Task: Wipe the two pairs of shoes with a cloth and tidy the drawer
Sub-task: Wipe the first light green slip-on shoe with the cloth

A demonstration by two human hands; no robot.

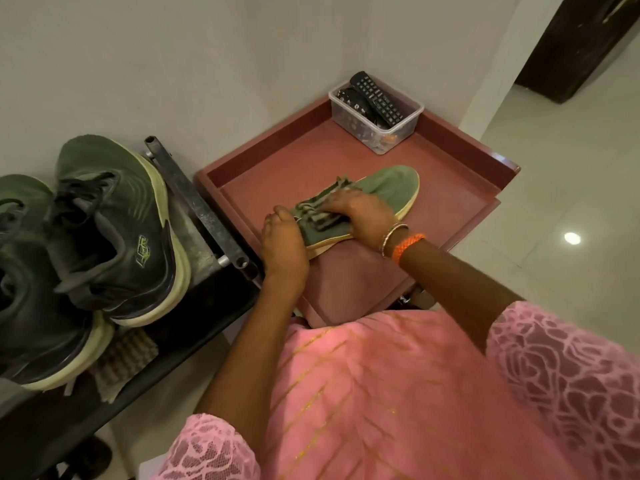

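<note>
Both hands are on the green shoe (388, 188) lying in the open drawer (460, 188), so this looks like the wiping step on one shoe of the lighter pair. Left hand (282, 240) grips the heel end, fingers curled round it, holding it steady. Right hand (360, 211) comes in from the other side and presses down over the lace area, fingers bent over what looks like a striped cloth (317, 209) bunched on top of the shoe, though honestly it's hard to separate cloth from laces there. Toe points away from the person, toward the plastic box (377, 114) with the remote (377, 98) in the far corner of the drawer. Dark pair (104, 237) sits on the rack just left of the drawer, well apart from both hands. My guess for the next move: drag the cloth forward along the upper toward the toe, with the left hand not letting the heel slide. Both forearms reach down and forward, wrists fairly low, bangles (398, 240) on the right wrist just clear of the shoe.
</note>
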